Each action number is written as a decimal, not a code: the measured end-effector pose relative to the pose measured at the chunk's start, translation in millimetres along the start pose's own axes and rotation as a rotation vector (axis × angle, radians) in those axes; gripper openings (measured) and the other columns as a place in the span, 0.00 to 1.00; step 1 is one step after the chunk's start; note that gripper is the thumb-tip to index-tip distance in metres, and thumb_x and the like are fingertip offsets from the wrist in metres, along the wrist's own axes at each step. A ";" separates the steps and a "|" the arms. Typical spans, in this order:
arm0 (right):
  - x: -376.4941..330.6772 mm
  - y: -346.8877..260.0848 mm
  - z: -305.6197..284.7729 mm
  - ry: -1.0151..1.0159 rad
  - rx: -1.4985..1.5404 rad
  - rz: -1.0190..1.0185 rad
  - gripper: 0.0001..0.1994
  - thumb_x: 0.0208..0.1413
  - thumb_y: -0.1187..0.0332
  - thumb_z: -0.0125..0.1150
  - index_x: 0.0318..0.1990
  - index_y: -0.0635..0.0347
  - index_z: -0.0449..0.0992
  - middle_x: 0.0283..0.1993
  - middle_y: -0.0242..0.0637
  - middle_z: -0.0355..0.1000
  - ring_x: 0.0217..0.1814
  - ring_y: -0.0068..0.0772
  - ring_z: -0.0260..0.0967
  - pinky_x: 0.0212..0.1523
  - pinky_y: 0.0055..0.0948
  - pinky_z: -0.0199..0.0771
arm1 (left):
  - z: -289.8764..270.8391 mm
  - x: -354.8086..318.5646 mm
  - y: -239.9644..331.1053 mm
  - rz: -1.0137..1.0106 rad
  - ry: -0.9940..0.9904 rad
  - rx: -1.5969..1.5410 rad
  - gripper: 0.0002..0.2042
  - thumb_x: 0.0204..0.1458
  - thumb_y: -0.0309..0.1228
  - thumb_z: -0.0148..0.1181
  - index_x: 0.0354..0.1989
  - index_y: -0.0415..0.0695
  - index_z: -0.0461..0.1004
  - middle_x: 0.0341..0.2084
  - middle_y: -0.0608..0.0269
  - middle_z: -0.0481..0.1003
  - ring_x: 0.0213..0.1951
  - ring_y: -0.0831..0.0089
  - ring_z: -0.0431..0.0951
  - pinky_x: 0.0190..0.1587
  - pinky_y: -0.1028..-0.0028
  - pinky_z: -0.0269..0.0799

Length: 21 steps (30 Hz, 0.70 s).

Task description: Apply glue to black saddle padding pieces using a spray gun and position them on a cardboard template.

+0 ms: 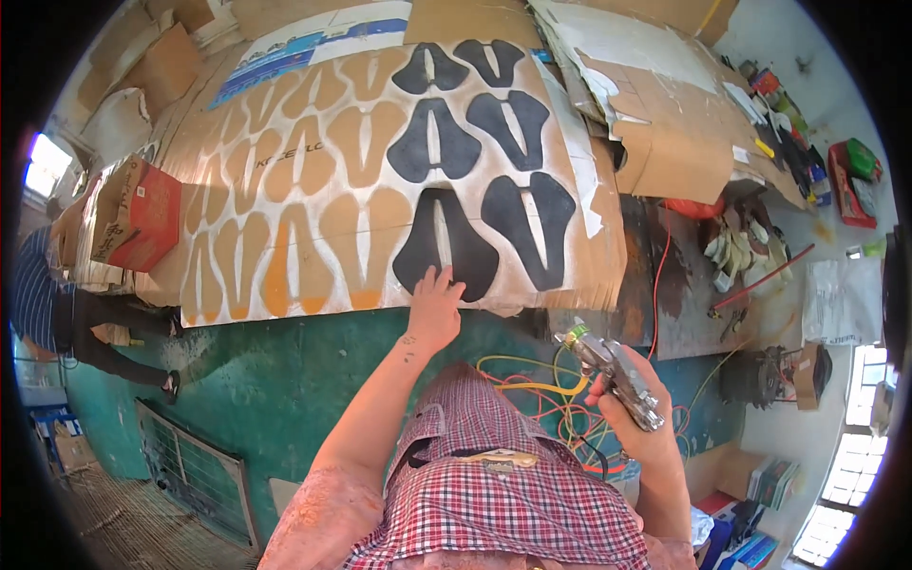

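Observation:
My left hand [436, 309] rests on the near edge of a black, U-shaped flat piece [475, 249] with a narrow slot, its fingers stretched out and slightly apart. This piece looks like a shoe upper. My right hand [638, 404] grips a metal spray gun [613, 370] to the right of the table edge, with a yellow hose [541, 387] running close by. More black pieces [532, 228] of the same shape lie beside and beyond it in two columns. They sit on a cardboard sheet [594, 275] marked with white overspray around tan outlines [366, 242] of that shape.
A red and brown carton [142, 214] stands at the table's left, with a person in a striped shirt [36, 285] beyond it. Tangled hoses [560, 418] lie on the green floor at my right. Stacked cardboard [670, 142] and a cluttered bench [703, 304] are on the right.

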State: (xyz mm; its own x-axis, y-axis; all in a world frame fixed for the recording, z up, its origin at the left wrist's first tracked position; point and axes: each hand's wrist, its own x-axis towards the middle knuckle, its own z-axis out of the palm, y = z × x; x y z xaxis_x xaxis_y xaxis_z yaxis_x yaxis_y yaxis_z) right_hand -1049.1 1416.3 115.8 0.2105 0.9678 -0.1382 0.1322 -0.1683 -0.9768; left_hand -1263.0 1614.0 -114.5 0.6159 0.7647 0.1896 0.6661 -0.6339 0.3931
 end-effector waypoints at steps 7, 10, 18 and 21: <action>-1.6 -0.7 0.4 -0.079 -0.080 -0.050 0.27 0.48 0.77 0.64 0.58 0.64 0.64 0.37 0.34 0.73 0.37 0.21 0.70 0.37 0.21 0.71 | 2.3 0.0 3.4 -0.044 -0.043 0.006 0.22 0.38 0.25 0.59 0.47 0.45 0.72 0.57 0.50 0.61 0.60 0.44 0.57 0.57 0.53 0.58; 4.8 -2.3 2.4 0.039 0.033 -0.020 0.28 0.50 0.75 0.62 0.60 0.65 0.62 0.38 0.34 0.72 0.37 0.22 0.70 0.39 0.22 0.72 | 2.3 5.1 1.5 -0.032 -0.025 -0.036 0.23 0.38 0.27 0.60 0.48 0.46 0.72 0.57 0.49 0.60 0.60 0.44 0.57 0.58 0.53 0.57; 0.3 5.2 0.0 -0.079 -0.028 -0.056 0.29 0.50 0.76 0.63 0.60 0.66 0.61 0.40 0.37 0.72 0.39 0.24 0.71 0.40 0.24 0.73 | 0.2 33.3 -17.1 -0.265 -0.016 -0.034 0.28 0.40 0.33 0.63 0.54 0.44 0.66 0.61 0.41 0.54 0.64 0.43 0.51 0.62 0.53 0.52; 8.3 1.8 4.1 -0.066 -0.156 -0.080 0.28 0.50 0.76 0.63 0.59 0.67 0.61 0.39 0.37 0.72 0.38 0.25 0.71 0.39 0.25 0.73 | 2.0 39.4 -13.4 -0.283 -0.092 0.004 0.29 0.41 0.35 0.63 0.55 0.44 0.65 0.62 0.40 0.53 0.64 0.42 0.50 0.63 0.53 0.50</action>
State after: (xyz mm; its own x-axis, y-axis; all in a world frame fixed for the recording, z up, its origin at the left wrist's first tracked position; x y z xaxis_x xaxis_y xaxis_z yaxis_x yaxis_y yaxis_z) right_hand -1051.0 1424.8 112.2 0.1295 0.9886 -0.0767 0.2961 -0.1123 -0.9485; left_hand -1246.8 1652.4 -114.2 0.4411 0.8974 -0.0099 0.8181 -0.3976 0.4154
